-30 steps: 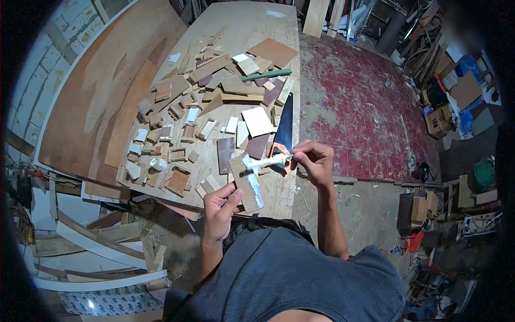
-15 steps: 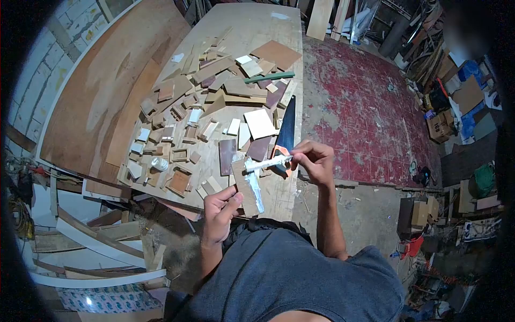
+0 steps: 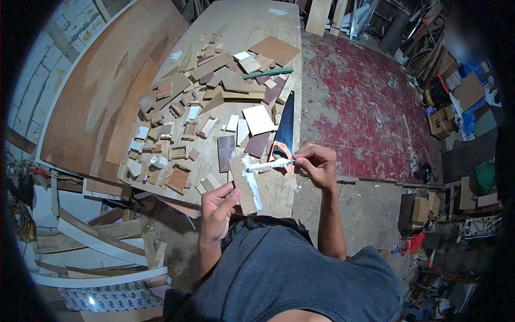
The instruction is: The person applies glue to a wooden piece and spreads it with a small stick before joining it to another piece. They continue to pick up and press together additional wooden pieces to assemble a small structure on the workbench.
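My left hand grips the lower left edge of a small wooden board, thumb on its face. A streak of white glue runs down the board. My right hand pinches one end of a thin, white-smeared stick between thumb and fingers. The stick's far end lies over the upper part of the glue streak; whether it touches cannot be told. Just behind the stick, a handsaw with an orange and black handle lies on the table, its handle partly covered by the stick.
Many wood offcuts and small box-like wooden pieces cover the worktable. A small white-topped jar stands at the left. Large plywood sheets lean on that side. Red tiled floor lies to the right.
The stick has shifted slightly downward along the board, and my right hand has moved a little down with it. White glue now shows at the board's upper end. My left hand keeps its hold.
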Demonstrator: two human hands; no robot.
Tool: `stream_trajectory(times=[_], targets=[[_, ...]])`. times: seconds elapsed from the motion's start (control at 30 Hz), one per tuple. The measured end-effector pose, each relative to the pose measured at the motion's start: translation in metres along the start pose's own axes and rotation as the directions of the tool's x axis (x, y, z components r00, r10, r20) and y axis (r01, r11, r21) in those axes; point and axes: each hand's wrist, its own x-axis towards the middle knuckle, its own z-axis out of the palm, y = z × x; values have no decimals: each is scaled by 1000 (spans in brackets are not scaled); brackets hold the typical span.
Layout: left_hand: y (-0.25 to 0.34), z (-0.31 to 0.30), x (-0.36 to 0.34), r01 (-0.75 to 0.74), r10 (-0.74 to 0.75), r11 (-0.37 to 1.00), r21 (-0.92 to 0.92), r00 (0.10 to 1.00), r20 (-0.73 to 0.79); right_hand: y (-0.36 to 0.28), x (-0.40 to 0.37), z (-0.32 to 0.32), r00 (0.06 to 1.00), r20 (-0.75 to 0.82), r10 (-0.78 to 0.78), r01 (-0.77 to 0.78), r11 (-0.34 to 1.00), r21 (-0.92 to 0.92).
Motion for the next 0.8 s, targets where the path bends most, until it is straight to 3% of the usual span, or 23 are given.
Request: stream_trajectory(times=[0.1, 0.17, 0.27, 0.3, 0.53, 0.63, 0.7, 0.8], targets=[[-6, -7, 2, -10, 10, 1000, 13, 1000, -4, -2, -2, -1, 999, 36, 1, -3, 998, 60], [-8, -8, 2, -19, 18, 999, 41, 1000, 18, -5, 0, 3, 999, -38, 36, -29, 984, 174], [-1, 1, -1, 19, -19, 999, 40, 1000, -2, 1, 6, 8, 994, -103, 27, -15, 993, 116], [-2, 1, -2, 12, -12, 998, 58, 1000, -4, 4, 7, 6, 997, -72, 14, -12, 1000, 29], [-3, 0, -3, -14, 15, 1000, 15, 1000, -18, 1, -1, -4, 994, 93, 65, -74, 993, 89], [-5, -7, -3, -2, 2, 998, 63, 1000, 3, 5, 1, -1, 999, 9, 33, -34, 985, 168], [-5, -4, -3, -6, 5, 999, 52, 1000, 14, 7, 2, 1, 994, -99, 45, -31, 990, 138], [-3, -1, -3, -10, 9, 999, 42, 1000, 25, 10, 5, 3, 995, -98, 28, -21, 997, 72]])
